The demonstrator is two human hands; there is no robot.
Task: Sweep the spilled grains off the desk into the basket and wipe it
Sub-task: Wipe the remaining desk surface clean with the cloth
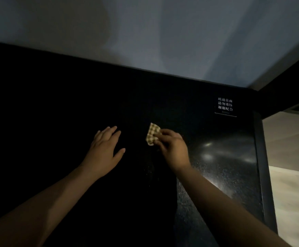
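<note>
Head view: the right hand [173, 150] pinches a checked cloth [152, 134] at frame centre over the dark desk [56, 113]. Left hand [104, 148] lies flat beside it, fingers spread, near faint grains [149, 172].

Looks like a public or shared interior, not a home, and dimly lit. Told by a white printed notice [225, 106] in Chinese characters, stuck near the far right corner of a glossy black counter [225, 163], asking not to press hard on the glass top, with thanks. Backed by a plain pale wall [145, 32]; bordered on the right by pale floor [292, 202]. Shop, lobby or office: cannot tell.
</note>
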